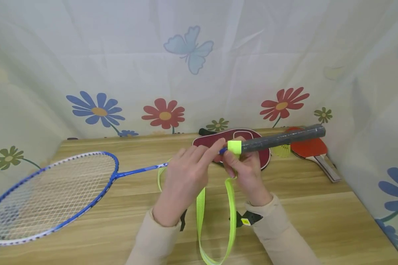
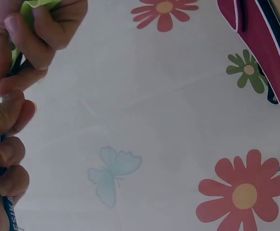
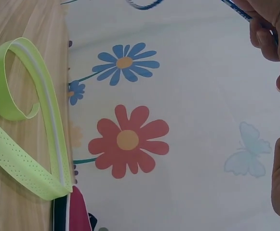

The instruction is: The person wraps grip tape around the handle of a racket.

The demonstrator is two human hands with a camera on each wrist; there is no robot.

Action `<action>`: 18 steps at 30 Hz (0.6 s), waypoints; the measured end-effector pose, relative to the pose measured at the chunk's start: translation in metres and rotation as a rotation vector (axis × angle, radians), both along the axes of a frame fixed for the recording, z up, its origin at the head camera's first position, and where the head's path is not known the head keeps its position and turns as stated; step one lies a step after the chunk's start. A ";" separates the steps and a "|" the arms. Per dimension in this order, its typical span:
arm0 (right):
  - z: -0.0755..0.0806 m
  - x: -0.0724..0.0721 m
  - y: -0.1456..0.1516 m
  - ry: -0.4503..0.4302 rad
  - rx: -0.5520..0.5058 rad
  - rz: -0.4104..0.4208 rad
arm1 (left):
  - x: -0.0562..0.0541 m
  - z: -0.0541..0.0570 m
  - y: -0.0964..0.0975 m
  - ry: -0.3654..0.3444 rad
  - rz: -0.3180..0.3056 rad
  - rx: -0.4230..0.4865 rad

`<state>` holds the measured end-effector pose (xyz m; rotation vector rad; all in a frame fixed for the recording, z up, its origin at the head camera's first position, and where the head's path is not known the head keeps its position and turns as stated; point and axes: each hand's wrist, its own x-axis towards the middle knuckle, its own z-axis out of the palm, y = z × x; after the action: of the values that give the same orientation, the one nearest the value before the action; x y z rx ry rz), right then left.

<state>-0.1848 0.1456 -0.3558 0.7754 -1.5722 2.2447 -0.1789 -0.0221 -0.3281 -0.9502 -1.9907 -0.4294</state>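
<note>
A blue and white badminton racket (image 1: 132, 172) is held above the table, its strung head to the left and its dark grey handle (image 1: 282, 140) to the right. My left hand (image 1: 185, 178) grips the shaft, index finger stretched toward the handle. At the handle's shaft end, my right hand (image 1: 250, 175) pinches neon yellow-green grip tape (image 1: 234, 147), which covers a short band there. The rest of the tape hangs in a long loop down to the wooden table. In the right wrist view, perforated tape (image 3: 19, 159) curls over the tabletop.
Behind the hands lies a dark red paddle case (image 1: 202, 141) with white piping. To its right are a yellow shuttlecock (image 1: 282, 151) and a red table tennis paddle (image 1: 310, 148). A flower-printed white curtain (image 1: 126, 66) encloses the table (image 1: 96, 235).
</note>
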 end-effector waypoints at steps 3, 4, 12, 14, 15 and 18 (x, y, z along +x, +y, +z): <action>0.002 0.000 0.001 -0.018 0.060 -0.012 | -0.002 -0.003 -0.004 -0.009 -0.052 0.002; 0.002 0.000 0.002 -0.040 0.079 -0.012 | -0.002 -0.004 -0.005 -0.010 -0.059 -0.003; 0.001 0.001 0.001 -0.155 0.169 -0.025 | -0.004 -0.005 -0.007 -0.051 -0.046 -0.012; 0.001 0.001 0.002 -0.153 0.186 -0.034 | -0.004 -0.005 -0.006 -0.060 -0.026 -0.019; 0.001 0.001 0.002 -0.155 0.202 -0.045 | -0.004 -0.004 -0.006 -0.063 -0.015 -0.020; 0.001 0.001 0.004 -0.161 0.239 -0.056 | -0.004 -0.004 -0.005 -0.073 0.014 -0.017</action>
<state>-0.1841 0.1492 -0.3545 0.6120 -1.9392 2.1511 -0.1830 -0.0271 -0.3318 -0.9428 -2.0685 -0.4452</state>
